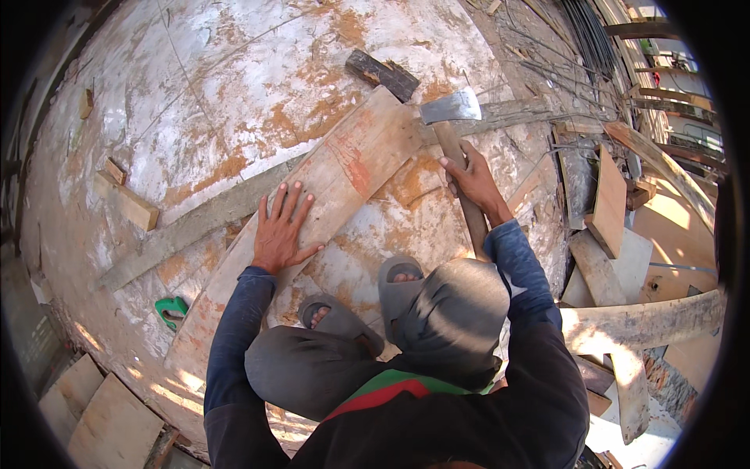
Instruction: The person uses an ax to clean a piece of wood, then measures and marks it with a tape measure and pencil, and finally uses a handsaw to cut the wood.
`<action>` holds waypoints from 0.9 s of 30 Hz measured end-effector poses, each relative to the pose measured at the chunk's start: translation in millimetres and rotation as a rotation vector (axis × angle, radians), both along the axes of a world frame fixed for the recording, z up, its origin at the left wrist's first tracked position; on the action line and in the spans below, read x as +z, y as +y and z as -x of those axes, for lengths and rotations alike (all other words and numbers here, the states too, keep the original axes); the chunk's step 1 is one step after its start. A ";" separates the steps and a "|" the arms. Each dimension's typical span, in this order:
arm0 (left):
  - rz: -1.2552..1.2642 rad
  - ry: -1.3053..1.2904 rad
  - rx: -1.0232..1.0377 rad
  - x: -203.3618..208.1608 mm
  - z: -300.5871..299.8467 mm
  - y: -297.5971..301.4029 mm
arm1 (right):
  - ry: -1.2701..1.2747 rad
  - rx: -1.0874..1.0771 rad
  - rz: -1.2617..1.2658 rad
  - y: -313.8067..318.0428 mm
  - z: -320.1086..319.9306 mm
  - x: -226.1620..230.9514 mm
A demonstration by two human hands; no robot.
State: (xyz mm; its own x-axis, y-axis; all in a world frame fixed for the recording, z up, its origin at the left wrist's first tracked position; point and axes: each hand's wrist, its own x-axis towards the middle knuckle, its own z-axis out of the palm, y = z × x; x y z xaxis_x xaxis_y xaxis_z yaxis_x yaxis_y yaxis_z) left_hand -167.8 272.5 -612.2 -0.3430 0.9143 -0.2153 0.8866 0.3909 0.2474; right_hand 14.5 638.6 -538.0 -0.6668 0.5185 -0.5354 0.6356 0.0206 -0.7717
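My left hand point(280, 228) lies flat on a wide wooden plank point(332, 184), its fingers spread. The plank runs slantwise from the lower left up to the middle, with a reddish stain near its far end. My right hand point(475, 181) is wrapped round the wooden handle of an axe point(448, 141). The bright axe head point(453, 106) is at the far end of the handle, just right of the plank's far end. A short dark block of wood point(382, 74) lies at that end too. Under the plank passes a long, narrow grey board point(211, 223).
A green handle point(170, 311), probably of a saw, shows beside the plank at lower left. Small wood offcuts point(126, 202) lie on the stained floor at left. Boards and scraps point(605, 203) are piled at right, below thin dark rods point(590, 39). My sandalled feet point(401, 281) are close to the plank.
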 end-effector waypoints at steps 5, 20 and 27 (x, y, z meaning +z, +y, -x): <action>-0.063 -0.032 0.009 -0.4 0.5 -3.1 | 0.194 -0.246 -0.250 17.9 16.2 14.5; -0.054 0.012 0.005 0.6 -4.1 1.0 | 0.017 -0.029 -0.633 -20.0 -20.4 -24.8; 0.012 0.037 0.024 3.2 -6.9 -0.9 | -0.036 -0.030 -0.684 -16.7 -11.5 16.2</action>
State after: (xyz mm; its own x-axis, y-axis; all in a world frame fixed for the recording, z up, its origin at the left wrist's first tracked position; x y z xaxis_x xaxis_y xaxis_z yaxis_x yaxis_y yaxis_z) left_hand -160.9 271.6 -609.0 -0.3726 0.9033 -0.2127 0.8853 0.4147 0.2104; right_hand 26.1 621.9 -521.8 -0.6351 0.7657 -0.1020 0.6682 0.4783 -0.5698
